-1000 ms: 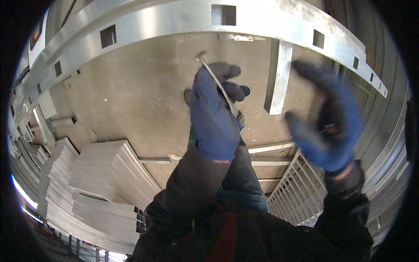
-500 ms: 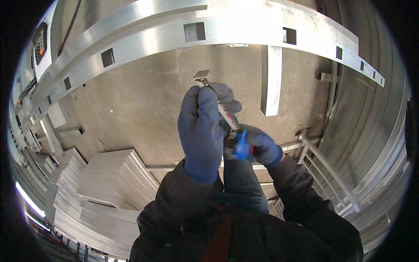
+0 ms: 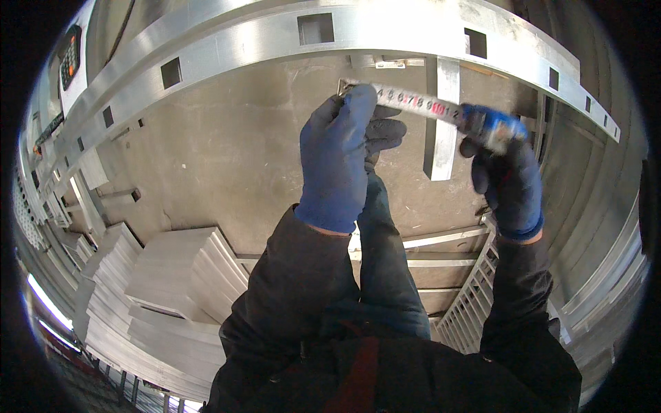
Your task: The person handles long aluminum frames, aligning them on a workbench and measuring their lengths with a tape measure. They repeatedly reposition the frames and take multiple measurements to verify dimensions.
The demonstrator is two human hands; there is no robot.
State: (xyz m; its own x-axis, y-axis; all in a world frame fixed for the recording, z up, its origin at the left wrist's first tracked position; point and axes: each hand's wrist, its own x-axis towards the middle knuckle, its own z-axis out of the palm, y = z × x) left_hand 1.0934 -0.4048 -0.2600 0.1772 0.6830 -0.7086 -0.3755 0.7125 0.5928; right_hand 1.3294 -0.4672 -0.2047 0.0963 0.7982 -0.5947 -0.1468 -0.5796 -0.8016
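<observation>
Tape measure (image 3: 413, 103) taut between raised left hand (image 3: 341, 158) and right hand (image 3: 506, 175)

Tape measure (image 3: 441, 110), blue case, blade extended (taut)

blue gloves on both hands (image 3: 337, 158) (image 3: 509, 182), dark jacket sleeves (image 3: 296, 289).

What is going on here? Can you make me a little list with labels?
Left hand: left hand in a blue glove, pinching the free end of the tape
Right hand: right hand in a blue glove, gripping the blue tape measure case
Tape: pulled out between both hands
Above: long metal beam with square holes
Lower left: stack of metal sheets
Floor: grey concrete floor
</observation>
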